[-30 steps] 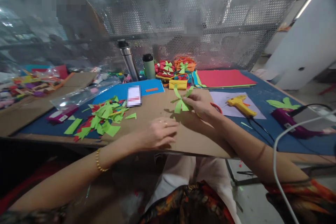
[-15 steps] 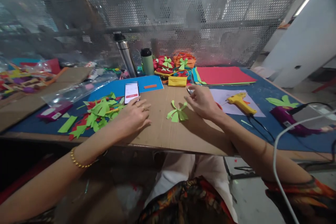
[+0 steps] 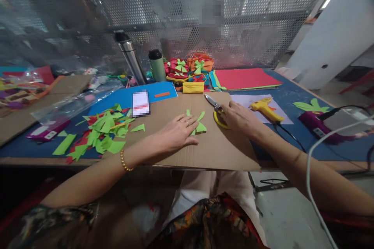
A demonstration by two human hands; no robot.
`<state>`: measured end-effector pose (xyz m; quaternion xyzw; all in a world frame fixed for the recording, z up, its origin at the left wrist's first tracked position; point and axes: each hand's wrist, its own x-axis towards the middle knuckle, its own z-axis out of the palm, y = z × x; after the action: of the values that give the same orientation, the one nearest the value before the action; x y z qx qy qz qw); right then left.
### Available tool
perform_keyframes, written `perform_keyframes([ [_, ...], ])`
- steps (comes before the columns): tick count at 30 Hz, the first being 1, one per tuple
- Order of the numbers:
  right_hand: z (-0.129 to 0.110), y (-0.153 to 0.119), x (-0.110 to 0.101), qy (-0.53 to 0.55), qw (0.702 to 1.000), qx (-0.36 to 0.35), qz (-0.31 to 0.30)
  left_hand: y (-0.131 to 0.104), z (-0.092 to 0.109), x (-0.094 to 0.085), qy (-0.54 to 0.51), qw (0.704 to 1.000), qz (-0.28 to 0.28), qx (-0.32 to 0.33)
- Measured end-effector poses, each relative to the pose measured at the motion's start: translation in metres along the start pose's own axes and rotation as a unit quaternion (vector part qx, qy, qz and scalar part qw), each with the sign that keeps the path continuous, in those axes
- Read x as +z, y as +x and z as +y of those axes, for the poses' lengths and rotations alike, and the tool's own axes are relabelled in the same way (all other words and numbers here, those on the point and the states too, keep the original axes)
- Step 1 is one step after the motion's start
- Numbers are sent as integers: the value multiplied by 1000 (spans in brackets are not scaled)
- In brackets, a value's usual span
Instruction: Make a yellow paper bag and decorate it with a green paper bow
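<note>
My left hand (image 3: 179,130) is stretched out over the cardboard, its fingertips covering part of a green paper bow (image 3: 201,127). Its fingers are extended and grip nothing. Scissors (image 3: 212,103) with yellow handles are in my right hand (image 3: 238,118), blades pointing away to the upper left, low over the cardboard; the fingers close about the handle and partly hide it. A small green paper scrap (image 3: 138,128) lies left of my left hand, beside a heap of green and red paper cuttings (image 3: 105,124).
A phone (image 3: 140,103) lies near blue paper (image 3: 113,99). Behind stand a steel flask (image 3: 133,60), a green bottle (image 3: 157,66) and a small yellow paper bag (image 3: 193,87). At right are a yellow glue gun (image 3: 267,109), red sheets (image 3: 248,79) and a white cable (image 3: 309,179).
My left hand has moved right, from beside the phone onto the green bow. A green scrap now lies apart from the heap. The scissors at my right hand show more plainly.
</note>
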<state>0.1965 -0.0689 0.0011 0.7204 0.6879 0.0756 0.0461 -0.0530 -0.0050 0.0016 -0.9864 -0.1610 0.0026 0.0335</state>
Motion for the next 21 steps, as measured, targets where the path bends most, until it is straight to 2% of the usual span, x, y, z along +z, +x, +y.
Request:
perform_keyframes([
  [5,-7,6,-3,7,1000,8,15,-5,5,14,-14,1000,12,-15],
  [8,-9,-3,-14,2,999,23,23,-2,6,25,-6,999,31,-15],
  [10,-3,-13,-23,-3,999,30,28,0,5,34,14,997,64,-27],
  [13,21,-34,-35,-16,995,97,37,1,-2,50,36,992,120,-21],
  [16,55,-52,-43,-38,975,216,39,1,-7,63,45,981,187,-9],
  [18,73,-56,-43,-41,963,265,22,2,-7,66,52,973,224,4],
  [21,87,-49,-36,-25,956,291,-28,1,0,58,52,964,260,13],
])
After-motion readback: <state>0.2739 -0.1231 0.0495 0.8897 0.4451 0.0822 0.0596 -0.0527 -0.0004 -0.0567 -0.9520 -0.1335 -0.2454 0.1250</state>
